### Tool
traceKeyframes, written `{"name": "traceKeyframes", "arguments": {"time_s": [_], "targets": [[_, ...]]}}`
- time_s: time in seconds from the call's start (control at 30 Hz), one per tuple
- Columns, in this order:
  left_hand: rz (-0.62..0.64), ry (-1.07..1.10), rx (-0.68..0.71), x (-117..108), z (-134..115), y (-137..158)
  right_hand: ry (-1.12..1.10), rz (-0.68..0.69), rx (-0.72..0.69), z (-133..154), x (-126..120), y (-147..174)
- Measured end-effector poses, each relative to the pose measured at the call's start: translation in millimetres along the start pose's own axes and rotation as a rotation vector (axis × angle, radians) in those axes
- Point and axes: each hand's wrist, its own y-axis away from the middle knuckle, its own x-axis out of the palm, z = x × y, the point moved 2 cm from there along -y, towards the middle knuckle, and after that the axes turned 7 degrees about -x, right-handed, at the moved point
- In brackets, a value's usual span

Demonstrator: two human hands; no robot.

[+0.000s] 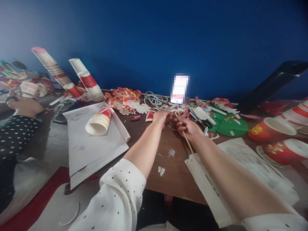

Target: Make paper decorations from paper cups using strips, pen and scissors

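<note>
- Head view: I see the right hand (189, 127) pinching a thin stick (188, 144), which slants above the brown surface (178, 175).
- The left hand (160, 118) is just beside; I cannot tell whether its fingers grip anything.

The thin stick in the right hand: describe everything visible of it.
The stick is pale tan, slender and straight, and looks like wood or bamboo. The right hand holds it by its upper part, where the fingers hide some of it. From there it slants down and rightward in the picture, over the brown table. Its lower end shows at the pale paper; whether they touch is unclear.
</note>
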Motion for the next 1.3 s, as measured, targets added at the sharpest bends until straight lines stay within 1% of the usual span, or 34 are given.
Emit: {"name": "traceKeyframes", "arguments": {"time_s": [0.1,0.23,0.33,0.47,0.63,0.77,1.03,1.17,1.3], "targets": [[0.059,-0.104,0.02,1,-2,6,0.01,0.042,-0.039,-2,3,-5],[0.113,-0.14,-0.017,0,-3,11,0.084,0.106,-0.114,-4,9,-10],[0.186,-0.136,-0.045,-3,-5,11,0.117,0.059,-0.148,-3,8,-12],[0.244,-0.084,-0.093,-11,-9,7,0.194,-0.028,-0.188,-2,4,-14],[0.35,-0.095,-0.103,-15,-10,2,0.311,-0.109,-0.276,-2,-1,-14],[0.352,-0.122,-0.095,-15,-8,-2,0.371,-0.109,-0.309,-4,-3,-14],[0.331,-0.147,-0.07,-14,-5,-4,0.495,-0.149,-0.317,-2,-1,-10],[0.325,-0.132,-0.088,-12,-7,0,0.487,-0.131,-0.318,-1,0,-9],[0.291,-0.133,-0.092,-11,-8,2,0.48,-0.117,-0.313,-1,1,-9]]}}
